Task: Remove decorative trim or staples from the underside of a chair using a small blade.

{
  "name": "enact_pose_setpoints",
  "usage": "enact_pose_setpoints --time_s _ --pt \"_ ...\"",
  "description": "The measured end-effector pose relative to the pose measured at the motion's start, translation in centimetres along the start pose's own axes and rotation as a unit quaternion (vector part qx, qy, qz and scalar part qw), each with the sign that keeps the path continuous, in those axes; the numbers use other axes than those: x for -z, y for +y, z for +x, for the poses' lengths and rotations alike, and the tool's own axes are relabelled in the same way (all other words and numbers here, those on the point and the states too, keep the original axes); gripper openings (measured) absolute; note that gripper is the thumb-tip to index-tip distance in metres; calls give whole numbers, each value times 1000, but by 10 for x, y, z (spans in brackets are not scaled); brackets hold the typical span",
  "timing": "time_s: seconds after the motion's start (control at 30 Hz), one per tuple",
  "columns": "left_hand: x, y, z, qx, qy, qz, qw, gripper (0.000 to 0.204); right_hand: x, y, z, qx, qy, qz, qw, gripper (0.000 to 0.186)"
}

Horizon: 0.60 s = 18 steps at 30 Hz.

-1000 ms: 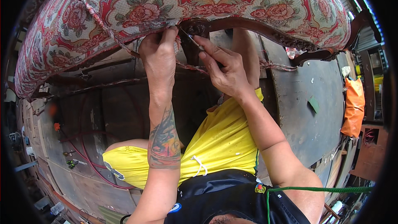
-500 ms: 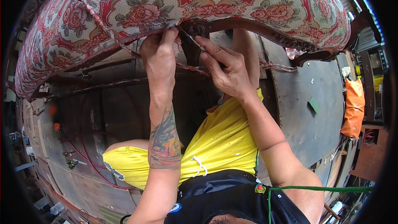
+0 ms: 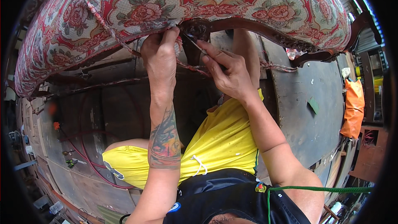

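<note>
Seat (image 3: 174, 12): upholstered chair seat in red floral fabric, filled the top of the view, arched above both hands, its lower edge facing the person.
Cord (image 3: 99, 18): twisted trim in matching colours, ran along the fabric edge from upper left down to the hands, then hung loose toward the right, under the frame.
Frame (image 3: 265, 31): dark carved wood, visible beneath the fabric edge from the centre out to the right.
Left hand (image 3: 159, 60): raised, fingers curled and pinching the fabric edge and cord at the centre of the seat front; forearm tattooed.
Right hand (image 3: 230, 72): just beside the left hand, closed around a thin tool (image 3: 195, 45), index finger stretched along it.
Tool: slim metal shaft, tip pointed up-left at the fabric edge by the left fingers; whether the tip touched the fabric could not be told.
Shorts (image 3: 219, 145): yellow, with a white drawstring, directly below the hands.
Floor (image 3: 302, 116): worn grey boards under the seat, with 1 small green scrap (image 3: 314, 105) to the right.
Hose (image 3: 89, 157): red, looped on the floor at lower left, well apart from the hands.
Bag (image 3: 353, 108): orange, at the right edge, well apart from the work.
String (image 3: 315, 190): green, stretched across the lower right.
</note>
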<state>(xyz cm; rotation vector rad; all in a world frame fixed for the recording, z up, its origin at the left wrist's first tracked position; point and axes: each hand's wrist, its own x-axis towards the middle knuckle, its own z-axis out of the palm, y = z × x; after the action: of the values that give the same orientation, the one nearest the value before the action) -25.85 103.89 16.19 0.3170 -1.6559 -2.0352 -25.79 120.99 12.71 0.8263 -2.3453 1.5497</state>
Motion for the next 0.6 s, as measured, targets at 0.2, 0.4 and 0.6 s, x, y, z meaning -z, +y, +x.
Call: enact_pose_setpoints --time_s 0.2,0.4,0.6 --pt "6 -5 1 52 -15 -53 997 22 7 -3 -4 -6 5 -5 1000 38" --pt "7 -9 -1 -8 -15 84 996 23 3 0 -5 35 31 5 999 45" --pt "-9 -10 -10 -5 44 -63 997 21 4 0 -6 64 40 11 997 48"
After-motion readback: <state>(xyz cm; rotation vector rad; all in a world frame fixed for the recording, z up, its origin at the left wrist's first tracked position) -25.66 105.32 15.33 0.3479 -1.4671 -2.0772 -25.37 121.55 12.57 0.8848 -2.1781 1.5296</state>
